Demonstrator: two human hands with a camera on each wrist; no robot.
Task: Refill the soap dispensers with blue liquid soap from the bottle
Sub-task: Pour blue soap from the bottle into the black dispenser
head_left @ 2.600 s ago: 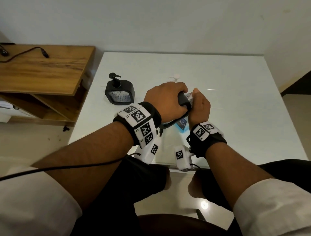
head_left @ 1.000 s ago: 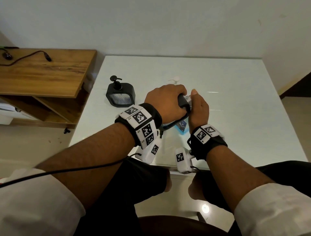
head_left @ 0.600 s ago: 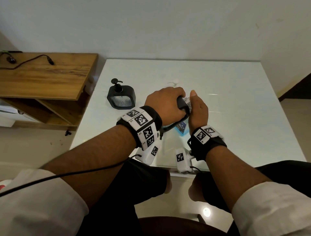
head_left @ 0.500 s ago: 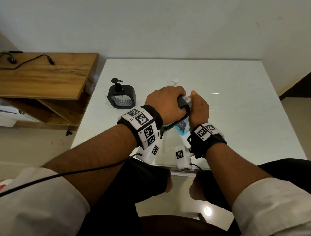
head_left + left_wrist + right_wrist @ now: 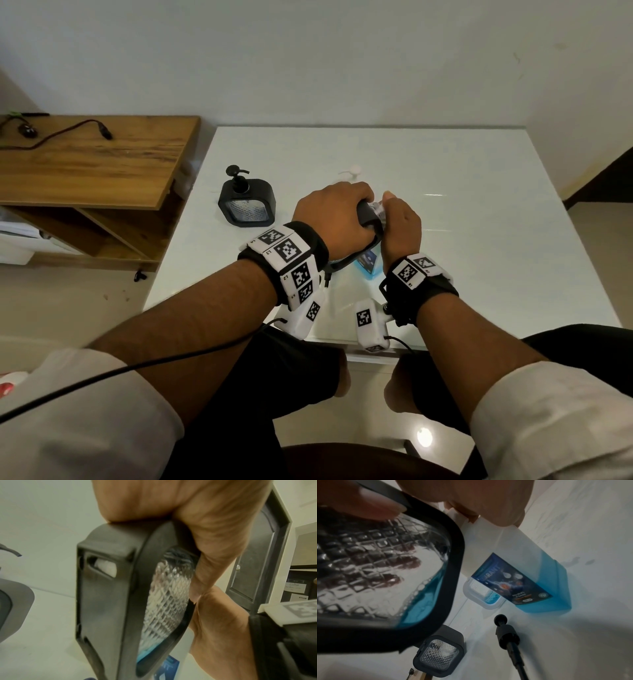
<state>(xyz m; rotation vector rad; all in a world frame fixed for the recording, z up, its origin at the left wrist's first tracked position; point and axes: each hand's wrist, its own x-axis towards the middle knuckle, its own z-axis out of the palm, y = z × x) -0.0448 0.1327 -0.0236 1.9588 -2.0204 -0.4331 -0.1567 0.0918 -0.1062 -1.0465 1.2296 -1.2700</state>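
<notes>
My left hand (image 5: pixel 337 212) grips a black-framed soap dispenser (image 5: pixel 368 214) with a clear diamond-patterned window (image 5: pixel 168 601), held tilted above the table. A little blue soap (image 5: pixel 423 601) lies in its lower corner, and its threaded neck points to my right hand (image 5: pixel 399 222). That hand grips the top of the white soap bottle (image 5: pixel 522 568), whose lower part holds blue liquid and whose base (image 5: pixel 368 265) is at the table. The mouths of both are hidden by my hands. A loose black pump (image 5: pixel 506 632) lies on the table beneath.
A second black dispenser (image 5: pixel 246 202) with its pump on stands at the left of the white table (image 5: pixel 479 222). A small white piece (image 5: pixel 352 169) lies behind my hands. A wooden shelf (image 5: pixel 85 161) with a cable adjoins the table's left side. A wall runs along the back.
Both hands keep their holds on the dispenser and the bottle and have hardly moved. The head view has tilted slightly.
</notes>
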